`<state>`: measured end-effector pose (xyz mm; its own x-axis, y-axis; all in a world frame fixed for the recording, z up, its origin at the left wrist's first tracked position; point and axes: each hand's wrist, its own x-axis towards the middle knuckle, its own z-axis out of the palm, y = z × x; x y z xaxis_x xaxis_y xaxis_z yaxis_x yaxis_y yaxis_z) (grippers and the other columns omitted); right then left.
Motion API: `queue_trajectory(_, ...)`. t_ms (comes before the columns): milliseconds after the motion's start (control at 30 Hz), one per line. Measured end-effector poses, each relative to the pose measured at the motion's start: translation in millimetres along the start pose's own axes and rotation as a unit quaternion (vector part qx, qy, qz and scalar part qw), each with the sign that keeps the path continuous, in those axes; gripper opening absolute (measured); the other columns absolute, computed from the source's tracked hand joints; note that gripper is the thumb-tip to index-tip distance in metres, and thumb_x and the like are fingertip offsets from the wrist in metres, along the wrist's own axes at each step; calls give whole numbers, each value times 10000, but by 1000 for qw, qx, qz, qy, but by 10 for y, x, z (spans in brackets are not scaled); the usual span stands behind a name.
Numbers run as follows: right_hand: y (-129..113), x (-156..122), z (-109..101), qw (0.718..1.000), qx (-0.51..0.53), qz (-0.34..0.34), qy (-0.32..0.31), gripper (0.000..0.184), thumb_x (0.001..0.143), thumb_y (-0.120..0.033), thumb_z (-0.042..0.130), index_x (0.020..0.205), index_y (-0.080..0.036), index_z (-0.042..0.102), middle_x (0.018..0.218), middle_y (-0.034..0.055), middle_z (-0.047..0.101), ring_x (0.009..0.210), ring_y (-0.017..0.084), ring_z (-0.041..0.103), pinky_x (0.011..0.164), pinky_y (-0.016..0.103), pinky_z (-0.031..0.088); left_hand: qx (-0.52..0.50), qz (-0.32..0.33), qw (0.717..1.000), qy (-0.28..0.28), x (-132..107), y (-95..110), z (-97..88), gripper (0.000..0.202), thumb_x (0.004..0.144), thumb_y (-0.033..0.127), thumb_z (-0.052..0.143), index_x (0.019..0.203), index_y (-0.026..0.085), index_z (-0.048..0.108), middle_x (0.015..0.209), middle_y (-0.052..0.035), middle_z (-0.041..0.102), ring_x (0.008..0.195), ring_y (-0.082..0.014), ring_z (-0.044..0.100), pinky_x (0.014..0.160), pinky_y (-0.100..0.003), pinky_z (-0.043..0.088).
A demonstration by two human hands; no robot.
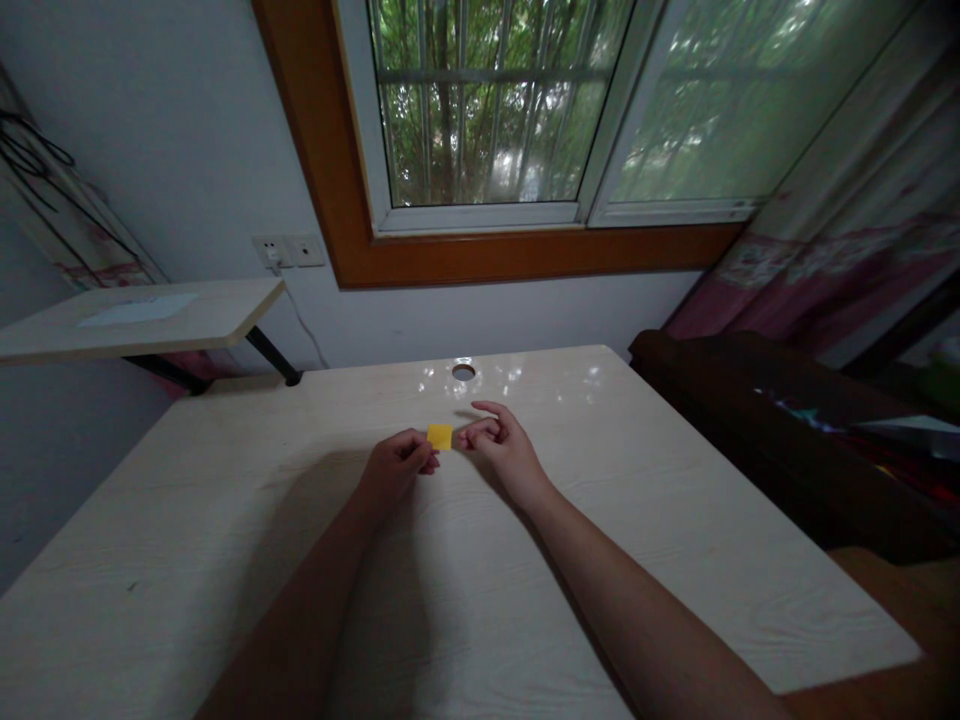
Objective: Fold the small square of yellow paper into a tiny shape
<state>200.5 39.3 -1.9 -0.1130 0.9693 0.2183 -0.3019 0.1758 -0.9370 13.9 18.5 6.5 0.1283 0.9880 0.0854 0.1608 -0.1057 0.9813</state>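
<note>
A small square of yellow paper (439, 437), like a sticky note, is pinched at its left edge between the thumb and fingers of my left hand (396, 463). Just right of the paper, with a narrow gap, is my right hand (507, 450). Its index finger stretches out to the left, while the thumb and other fingers bend toward the paper. Nothing shows in that hand. Both hands are over the middle of the pale wood-grain desk (480, 600), casting shadows on it.
A round cable hole (463, 372) sits near the desk's back edge. At the left, a raised shelf (225, 305) on black posts carries a sheet of paper (139, 310). Behind are a wall socket (289, 251) and a barred window (495, 110). Dark brown furniture (720, 430) stands right of the desk.
</note>
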Motion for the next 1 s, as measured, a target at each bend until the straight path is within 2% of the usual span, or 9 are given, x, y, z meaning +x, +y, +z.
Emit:
queue_trajectory(133,59,-29,24,999,-20,19,-28,375,769,-295,676,1115,-215,555,778,-9,632,737,145,631,753,328,516,12,4,1000,-5,-2,-26,8,237,821,357,586,710,154,636,669,-25,675,615,-135,623,624,-247,512)
queue_trajectory(300,157,-58,36,996,-69,12,-53,427,754,-257,706,1157,-230,569,791,-26,593,693,110,569,654,249,470,34,5,999,-32,-1,-61,20,237,830,368,584,735,160,647,670,-19,678,622,-135,624,625,-241,509)
queue_trajectory(733,65,-54,48,999,-18,17,-23,363,765,-269,680,1107,-250,559,762,-35,587,702,136,618,710,301,531,9,-5,999,-48,-4,-19,8,232,823,362,597,759,150,669,691,-29,679,633,-135,625,640,-242,505)
queue_trajectory(1000,107,-42,14,999,-35,3,-21,316,790,-250,650,1092,-244,557,768,-35,586,697,132,618,692,284,504,-2,10,1000,-17,7,-66,-10,232,848,364,573,788,154,654,696,-26,674,649,-141,620,646,-247,501)
